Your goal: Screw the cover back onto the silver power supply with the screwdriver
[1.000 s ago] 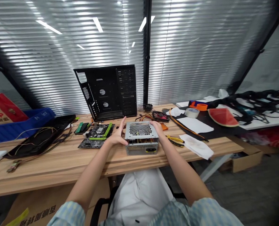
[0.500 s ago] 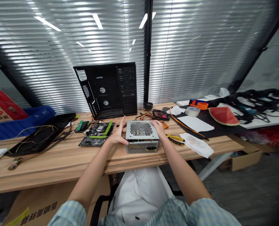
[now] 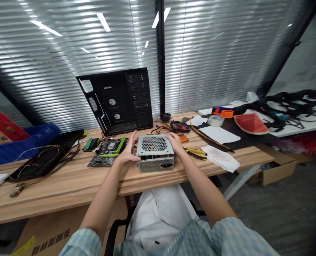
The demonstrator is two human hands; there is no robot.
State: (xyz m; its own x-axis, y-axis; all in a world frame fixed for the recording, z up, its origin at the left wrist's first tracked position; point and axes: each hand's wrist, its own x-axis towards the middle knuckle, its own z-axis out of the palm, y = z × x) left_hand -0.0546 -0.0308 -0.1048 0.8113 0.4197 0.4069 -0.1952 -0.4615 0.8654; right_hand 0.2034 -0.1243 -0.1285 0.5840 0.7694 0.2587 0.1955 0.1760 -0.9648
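Note:
A silver computer power supply [image 3: 156, 164] rests on the wooden table in front of me. Its perforated metal cover [image 3: 154, 143] sits slightly raised at the front, leaving a dark gap above the body. My left hand [image 3: 127, 152] is at the left side with fingers stretched and spread, the thumb touching the front left corner. My right hand [image 3: 176, 143] closes over the cover's right edge, fingertips on its top; some of its fingers are hidden. To the left lies a green and black motherboard [image 3: 108, 152], and yellow-handled pliers [image 3: 196, 153] lie to the right.
A black computer case [image 3: 115, 101] stands open behind. Cables and a fan [image 3: 165, 117] lie near it. A black panel [image 3: 47, 154] and blue bin [image 3: 42, 140] are at left. Tape [image 3: 215, 121], paper sheets [image 3: 220, 158] and a watermelon slice-shaped object [image 3: 251, 123] are at right.
My view has shifted, so the scene sits a little further left. Both hands stay at the power supply; its cover looks slightly shifted against the body.

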